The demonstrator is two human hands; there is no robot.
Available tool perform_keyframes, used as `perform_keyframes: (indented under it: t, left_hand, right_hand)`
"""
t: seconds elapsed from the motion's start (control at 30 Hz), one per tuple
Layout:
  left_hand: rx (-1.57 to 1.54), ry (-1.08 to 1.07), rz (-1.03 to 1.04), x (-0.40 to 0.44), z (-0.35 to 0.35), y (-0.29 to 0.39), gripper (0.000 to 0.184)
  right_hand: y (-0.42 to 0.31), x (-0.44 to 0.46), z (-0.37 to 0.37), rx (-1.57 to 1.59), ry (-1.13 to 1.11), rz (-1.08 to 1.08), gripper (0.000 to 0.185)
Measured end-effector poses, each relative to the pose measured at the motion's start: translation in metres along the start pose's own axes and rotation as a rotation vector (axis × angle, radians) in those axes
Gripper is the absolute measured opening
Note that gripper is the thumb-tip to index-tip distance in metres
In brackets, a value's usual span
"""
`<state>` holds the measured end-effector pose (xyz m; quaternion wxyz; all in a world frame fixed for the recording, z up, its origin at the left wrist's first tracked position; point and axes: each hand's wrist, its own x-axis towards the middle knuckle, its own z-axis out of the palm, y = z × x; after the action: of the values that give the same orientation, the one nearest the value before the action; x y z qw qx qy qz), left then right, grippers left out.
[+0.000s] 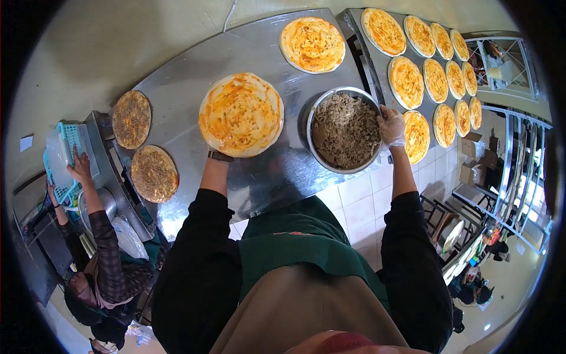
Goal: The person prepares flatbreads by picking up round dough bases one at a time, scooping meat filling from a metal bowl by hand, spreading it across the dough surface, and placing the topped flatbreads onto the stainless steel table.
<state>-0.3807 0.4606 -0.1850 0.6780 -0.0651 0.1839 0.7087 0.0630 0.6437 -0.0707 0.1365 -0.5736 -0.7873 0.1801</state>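
Note:
A round flatbread (241,114) spread with orange-red sauce lies over my left hand, hiding its palm and fingers. Only the wrist, with a dark band (221,156), shows at its near edge. The bread looks larger than the others, as if raised on that hand. To its right, a steel bowl (309,131) holds crumbly brown filling (345,131). My right hand (391,126), in a clear plastic glove, is closed on the bowl's right rim. The bowl sits at the right end of the metal table (265,183).
Another sauced flatbread (312,45) lies at the table's back. Two breads topped with brown filling (131,120) lie at the left end. Several sauced breads (407,82) cover a second table at right. A co-worker's hand (80,167) is by a turquoise basket (72,137) at left.

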Motion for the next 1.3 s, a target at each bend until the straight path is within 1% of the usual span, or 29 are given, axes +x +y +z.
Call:
perform_keyframes:
  t: [0.07, 0.1, 0.13, 0.2, 0.23, 0.3, 0.33, 0.4, 0.43, 0.5, 0.6, 0.63, 0.67, 0.73, 0.77, 0.8, 0.87, 0.9, 0.93, 1.0, 1.03, 1.07, 1.13, 1.17, 1.2, 1.27, 1.3]
  left_hand:
    - [-0.014, -0.013, -0.005, -0.007, 0.010, -0.015, 0.062]
    - [-0.020, -0.018, -0.006, -0.017, 0.014, -0.023, 0.062]
    - [-0.024, -0.023, -0.008, -0.024, 0.018, -0.030, 0.061]
    - [-0.026, -0.034, -0.011, -0.032, 0.029, -0.040, 0.061]
    - [-0.027, -0.040, -0.013, -0.034, 0.035, -0.048, 0.061]
    - [-0.029, -0.049, -0.017, -0.042, 0.044, -0.059, 0.061]
    - [-0.032, -0.054, -0.015, -0.050, 0.048, -0.062, 0.061]
    - [-0.042, -0.057, -0.010, -0.057, 0.056, -0.078, 0.061]
    - [-0.047, -0.058, -0.006, -0.059, 0.059, -0.084, 0.061]
    - [-0.054, -0.060, 0.003, -0.061, 0.068, -0.098, 0.061]
    - [-0.063, -0.057, 0.018, -0.067, 0.081, -0.126, 0.061]
    - [-0.068, -0.058, 0.023, -0.062, 0.085, -0.134, 0.061]
    - [-0.074, -0.059, 0.027, -0.062, 0.089, -0.144, 0.061]
    - [-0.087, -0.059, 0.038, -0.066, 0.095, -0.165, 0.061]
    - [-0.093, -0.058, 0.046, -0.069, 0.098, -0.175, 0.060]
    - [-0.097, -0.057, 0.055, -0.064, 0.102, -0.180, 0.060]
    - [-0.106, -0.053, 0.072, -0.068, 0.106, -0.193, 0.060]
    - [-0.112, -0.052, 0.078, -0.069, 0.108, -0.199, 0.060]
    - [-0.119, -0.052, 0.081, -0.072, 0.109, -0.205, 0.060]
    - [-0.130, -0.054, 0.089, -0.073, 0.112, -0.216, 0.060]
    - [-0.135, -0.053, 0.091, -0.079, 0.112, -0.220, 0.060]
    - [-0.140, -0.051, 0.092, -0.075, 0.115, -0.226, 0.060]
    - [-0.147, -0.053, 0.093, -0.074, 0.119, -0.235, 0.060]
    - [-0.149, -0.055, 0.092, -0.077, 0.120, -0.240, 0.060]
    - [-0.153, -0.058, 0.091, -0.071, 0.122, -0.241, 0.060]
    - [-0.166, -0.064, 0.087, -0.072, 0.125, -0.248, 0.060]
    - [-0.173, -0.065, 0.083, -0.069, 0.127, -0.253, 0.060]
  right_hand:
    - [-0.033, -0.007, -0.008, -0.091, 0.177, -0.087, 0.028]
    - [-0.043, -0.013, -0.007, -0.177, 0.232, -0.149, 0.034]
    - [-0.053, -0.021, -0.006, -0.175, 0.236, -0.153, 0.034]
    - [-0.083, -0.036, -0.008, -0.193, -0.132, -0.038, 0.045]
    - [-0.090, -0.040, -0.002, -0.190, -0.126, -0.043, 0.045]
    - [-0.091, -0.048, 0.018, -0.288, -0.210, -0.045, 0.056]
    - [-0.085, -0.047, 0.030, -0.286, -0.206, -0.054, 0.056]
    - [-0.063, -0.039, 0.060, -0.065, -0.210, -0.001, 0.060]
    - [-0.051, -0.032, 0.070, -0.063, -0.212, -0.011, 0.060]
    - [-0.039, -0.017, 0.075, 0.021, -0.378, -0.032, 0.058]
    - [-0.024, -0.009, 0.065, 0.129, -0.448, -0.038, 0.055]
    - [-0.020, -0.007, 0.060, 0.103, -0.383, -0.099, 0.052]
    - [-0.021, -0.005, 0.051, 0.104, -0.386, -0.110, 0.052]
    - [-0.030, 0.000, 0.030, -0.031, -0.437, -0.169, 0.051]
    - [-0.030, 0.003, 0.030, -0.037, -0.523, -0.177, 0.055]
    - [-0.038, -0.001, 0.021, -0.034, -0.529, -0.193, 0.055]
    - [-0.057, -0.019, -0.001, -0.344, -0.554, -0.385, 0.059]
    - [-0.066, -0.024, -0.006, -0.392, -0.672, -0.326, 0.061]
    - [-0.059, -0.024, 0.001, -0.392, -0.674, -0.337, 0.061]
    - [-0.034, -0.019, 0.038, -0.249, -0.619, -0.359, 0.056]
    - [-0.012, -0.012, 0.072, -0.285, -0.591, -0.392, 0.057]
    - [-0.005, 0.002, 0.075, -0.282, -0.594, -0.400, 0.057]
    - [0.002, 0.020, 0.076, -0.081, -0.738, -0.370, 0.041]
    - [-0.016, 0.024, 0.048, 0.088, -0.833, -0.216, 0.031]
    - [-0.033, 0.026, 0.019, 0.088, -0.833, -0.223, 0.031]
    - [-0.053, 0.026, -0.020, 0.555, -1.081, 0.004, 0.033]
    - [-0.042, 0.033, -0.005, 0.604, -1.118, -0.293, 0.032]
